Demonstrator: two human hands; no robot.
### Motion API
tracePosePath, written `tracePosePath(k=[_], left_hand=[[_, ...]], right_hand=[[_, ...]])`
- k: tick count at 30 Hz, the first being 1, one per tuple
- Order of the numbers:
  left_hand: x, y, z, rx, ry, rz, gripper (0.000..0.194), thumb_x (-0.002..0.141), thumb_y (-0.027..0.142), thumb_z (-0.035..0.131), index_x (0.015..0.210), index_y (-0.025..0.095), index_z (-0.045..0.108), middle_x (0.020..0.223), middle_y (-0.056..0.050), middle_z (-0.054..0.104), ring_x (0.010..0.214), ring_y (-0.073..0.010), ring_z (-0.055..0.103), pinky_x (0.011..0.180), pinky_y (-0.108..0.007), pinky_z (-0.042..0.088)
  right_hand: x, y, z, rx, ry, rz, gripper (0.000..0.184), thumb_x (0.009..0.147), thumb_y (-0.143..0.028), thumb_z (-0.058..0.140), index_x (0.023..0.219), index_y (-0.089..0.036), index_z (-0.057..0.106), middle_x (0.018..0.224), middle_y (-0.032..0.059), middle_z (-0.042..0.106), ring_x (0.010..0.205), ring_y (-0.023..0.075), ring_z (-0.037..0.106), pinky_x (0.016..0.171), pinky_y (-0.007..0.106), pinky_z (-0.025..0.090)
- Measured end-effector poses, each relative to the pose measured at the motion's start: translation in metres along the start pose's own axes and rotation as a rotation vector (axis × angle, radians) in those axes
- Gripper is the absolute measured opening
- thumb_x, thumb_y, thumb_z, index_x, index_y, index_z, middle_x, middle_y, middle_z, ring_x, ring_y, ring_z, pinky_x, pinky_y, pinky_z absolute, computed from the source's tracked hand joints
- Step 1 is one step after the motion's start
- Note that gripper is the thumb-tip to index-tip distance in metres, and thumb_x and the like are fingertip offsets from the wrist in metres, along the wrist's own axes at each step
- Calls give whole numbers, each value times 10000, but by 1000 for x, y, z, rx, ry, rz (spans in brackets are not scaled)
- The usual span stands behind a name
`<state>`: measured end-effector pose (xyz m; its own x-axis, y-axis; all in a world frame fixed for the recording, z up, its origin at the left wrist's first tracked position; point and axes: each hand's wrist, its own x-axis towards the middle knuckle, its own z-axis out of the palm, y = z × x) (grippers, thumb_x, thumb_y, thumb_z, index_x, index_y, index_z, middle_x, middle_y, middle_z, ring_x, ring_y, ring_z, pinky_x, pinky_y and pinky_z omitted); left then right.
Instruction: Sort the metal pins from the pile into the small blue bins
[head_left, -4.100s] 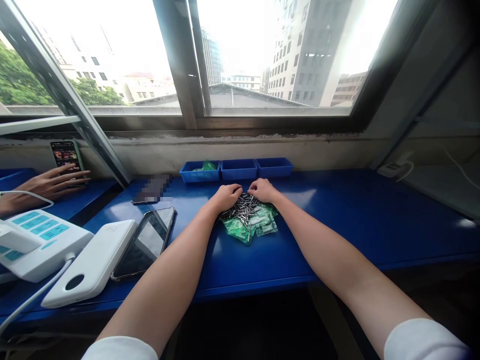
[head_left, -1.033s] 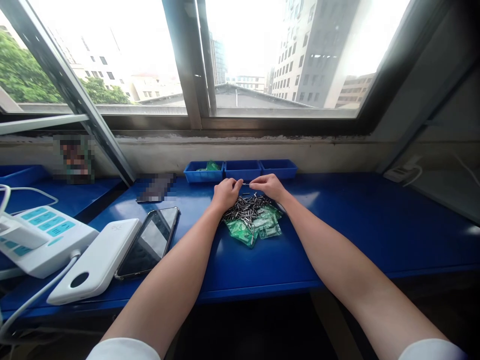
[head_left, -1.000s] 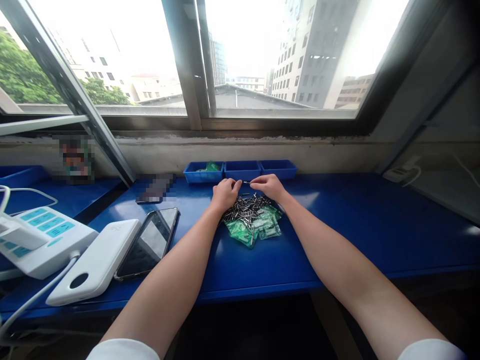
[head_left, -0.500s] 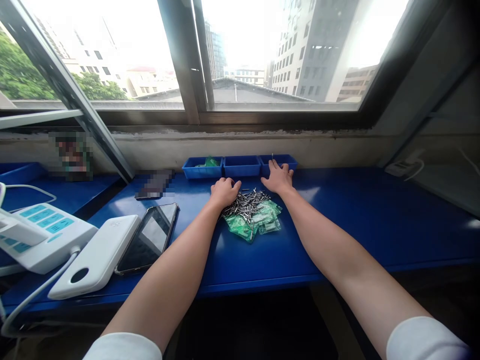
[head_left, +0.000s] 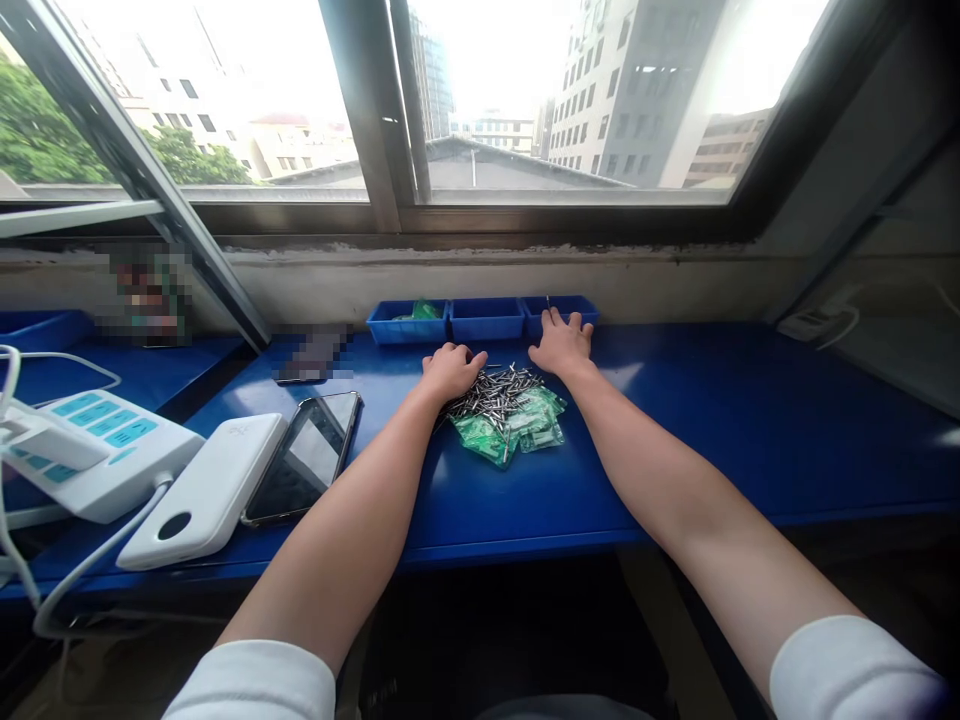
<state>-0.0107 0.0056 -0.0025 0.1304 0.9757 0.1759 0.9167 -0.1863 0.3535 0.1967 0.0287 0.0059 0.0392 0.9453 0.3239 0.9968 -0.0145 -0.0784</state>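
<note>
A heap of thin metal pins (head_left: pixel 499 395) lies on the blue table, partly over several small green-tinted plastic packets (head_left: pixel 487 440). My left hand (head_left: pixel 452 370) rests at the left edge of the heap, thumb out to the side and apart from the fingers; no held item shows. At the near edge of the right blue bin (head_left: pixel 589 312) is my right hand (head_left: pixel 562 342), its outer fingers spread. One slim metal pin (head_left: pixel 548 300) stands up at its index and middle fingertips, seemingly gripped between them. The undersides of the fingers are hidden.
The middle blue bin (head_left: pixel 487 320) and the left blue bin (head_left: pixel 409 328), with green packets inside, stand in line by the wall. To the left are a tablet-like device (head_left: pixel 304 460), a white power bank (head_left: pixel 202 490), a power strip (head_left: pixel 112 450) and cables.
The view has shifted slightly, so the table sits a little higher in the picture. Both hands keep about the same places by the heap and the right bin.
</note>
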Motion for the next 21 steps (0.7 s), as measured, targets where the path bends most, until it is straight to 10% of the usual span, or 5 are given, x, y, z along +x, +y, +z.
tracePosePath(k=[21], left_hand=[[3,-3,2,7,26,10,513,847,599,358,998,213,660,1162,-139,594,1115,-336,513,959,-480,348]], right_hand=[[-5,-2,1,127,45,-11,690,817,-478,486,1414,-164,335,1527,127,209,1248,394,287,962,534,317]])
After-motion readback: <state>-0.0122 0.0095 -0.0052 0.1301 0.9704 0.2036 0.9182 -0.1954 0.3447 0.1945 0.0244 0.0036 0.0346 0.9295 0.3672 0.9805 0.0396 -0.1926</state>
